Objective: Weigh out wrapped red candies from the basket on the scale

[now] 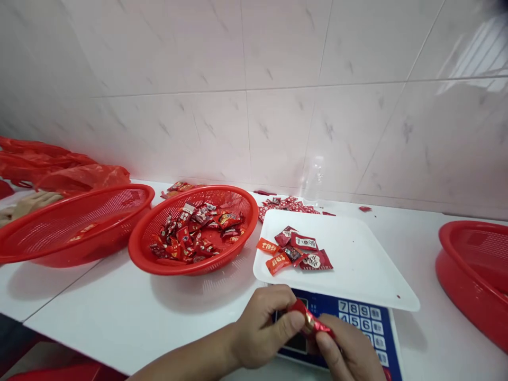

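My left hand pinches one end of a shiny red candy wrapper. The wrapper's other end is gripped by my right hand, and what is inside it I cannot make out. Both hands are over the blue keypad of a digital scale, partly hiding it. On top of the scale is a white tray, with several red and orange wrapped candies lying toward its left side. Left of the tray, a red basket holds a pile of wrapped candies.
A second red basket stands at the left, with a person's gloved hand behind it. Red plastic bags lie farther back. Patterned red packets and a clear plastic cup are by the wall. Another red basket is at the right.
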The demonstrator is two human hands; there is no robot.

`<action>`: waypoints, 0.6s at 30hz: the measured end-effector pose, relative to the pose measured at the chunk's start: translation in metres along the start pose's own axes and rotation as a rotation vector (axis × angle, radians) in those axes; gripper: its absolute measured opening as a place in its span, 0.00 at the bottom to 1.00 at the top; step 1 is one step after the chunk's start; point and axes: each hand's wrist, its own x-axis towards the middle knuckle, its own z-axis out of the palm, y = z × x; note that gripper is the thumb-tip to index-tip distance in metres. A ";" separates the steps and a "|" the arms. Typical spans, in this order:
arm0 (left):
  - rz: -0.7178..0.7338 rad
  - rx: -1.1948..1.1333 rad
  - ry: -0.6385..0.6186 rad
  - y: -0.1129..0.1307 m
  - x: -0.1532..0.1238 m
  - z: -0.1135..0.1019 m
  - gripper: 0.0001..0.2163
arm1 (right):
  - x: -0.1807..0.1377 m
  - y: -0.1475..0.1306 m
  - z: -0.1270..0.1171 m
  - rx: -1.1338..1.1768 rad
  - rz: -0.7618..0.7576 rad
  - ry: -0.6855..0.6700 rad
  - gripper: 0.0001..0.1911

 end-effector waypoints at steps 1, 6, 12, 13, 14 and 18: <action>-0.053 -0.008 -0.028 0.000 0.001 0.000 0.19 | 0.000 -0.002 -0.002 0.058 0.051 -0.036 0.19; -0.120 -0.011 -0.045 0.000 0.004 0.000 0.19 | 0.004 -0.004 -0.006 0.231 0.156 -0.069 0.16; 0.060 0.107 -0.055 -0.005 0.002 0.004 0.18 | 0.008 -0.008 -0.009 0.186 0.128 -0.080 0.14; 0.094 0.114 -0.062 -0.006 0.002 0.005 0.18 | 0.009 -0.009 -0.009 0.183 0.129 -0.082 0.14; 0.123 0.119 -0.070 -0.006 0.002 0.005 0.18 | 0.009 -0.009 -0.010 0.172 0.128 -0.085 0.14; 0.175 0.123 -0.100 -0.007 0.002 0.006 0.17 | 0.009 -0.010 -0.012 0.068 0.093 -0.073 0.14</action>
